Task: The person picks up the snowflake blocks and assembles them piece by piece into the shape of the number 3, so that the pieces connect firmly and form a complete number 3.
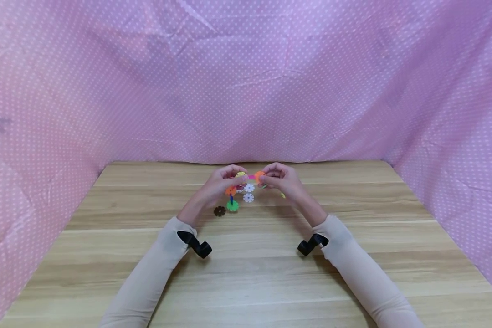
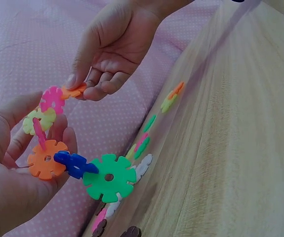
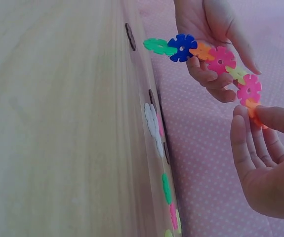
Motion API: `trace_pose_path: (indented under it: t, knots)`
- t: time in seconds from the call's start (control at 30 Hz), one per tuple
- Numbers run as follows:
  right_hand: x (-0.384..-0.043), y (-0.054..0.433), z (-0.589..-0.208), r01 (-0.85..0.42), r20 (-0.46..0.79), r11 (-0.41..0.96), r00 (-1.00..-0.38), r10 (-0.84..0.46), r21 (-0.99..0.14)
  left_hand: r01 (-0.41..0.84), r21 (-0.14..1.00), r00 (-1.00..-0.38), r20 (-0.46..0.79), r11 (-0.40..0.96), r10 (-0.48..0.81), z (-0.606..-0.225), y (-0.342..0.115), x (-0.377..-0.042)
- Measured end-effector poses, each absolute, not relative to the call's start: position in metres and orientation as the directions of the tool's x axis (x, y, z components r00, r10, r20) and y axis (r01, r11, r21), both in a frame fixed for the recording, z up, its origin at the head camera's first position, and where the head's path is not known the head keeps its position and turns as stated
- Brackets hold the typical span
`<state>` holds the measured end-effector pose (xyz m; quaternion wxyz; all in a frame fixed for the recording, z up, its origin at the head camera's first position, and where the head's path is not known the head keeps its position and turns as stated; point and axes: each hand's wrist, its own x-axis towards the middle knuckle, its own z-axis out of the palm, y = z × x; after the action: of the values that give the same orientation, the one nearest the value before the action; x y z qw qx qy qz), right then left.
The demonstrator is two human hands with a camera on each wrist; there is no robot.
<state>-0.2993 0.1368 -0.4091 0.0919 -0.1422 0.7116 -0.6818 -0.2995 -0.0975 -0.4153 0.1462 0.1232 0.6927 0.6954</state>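
A chain of notched, flower-shaped plastic discs hangs between both hands, above the table. From its low end it runs green disc, blue disc, orange disc, pink disc, yellow disc, another pink disc and an end orange disc. My left hand holds the chain's middle, fingers behind it and thumb near the yellow disc. With thumb and fingertips, my right hand pinches the end orange disc. The fingers partly hide that disc.
Loose discs lie under and around the hands on the wooden table: a brown disc, white discs, a yellow disc and several others. Pink dotted cloth surrounds the table's back and sides. Each wrist carries a black mount.
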Motion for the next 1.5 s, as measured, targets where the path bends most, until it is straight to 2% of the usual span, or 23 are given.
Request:
trace_pose_path:
  t: [0.5,0.73,1.5]
  knots:
    - [-0.296,0.137,-0.404,-0.152,0.114,0.093,-0.939,-0.324,-0.984,-0.056,0.998,-0.951,-0.049,-0.015,0.305,-0.413,-0.096,-0.296]
    - [-0.296,0.14,-0.405,-0.197,0.158,0.077,-0.923,-0.351,-0.977,-0.072,0.997,-0.953,-0.06,-0.028,0.298,-0.413,-0.095,-0.294]
    - [-0.296,0.139,-0.403,-0.222,0.221,-0.037,-0.914,-0.339,-0.974,0.036,0.999,-0.95,0.032,0.007,0.31,-0.404,-0.095,-0.291]
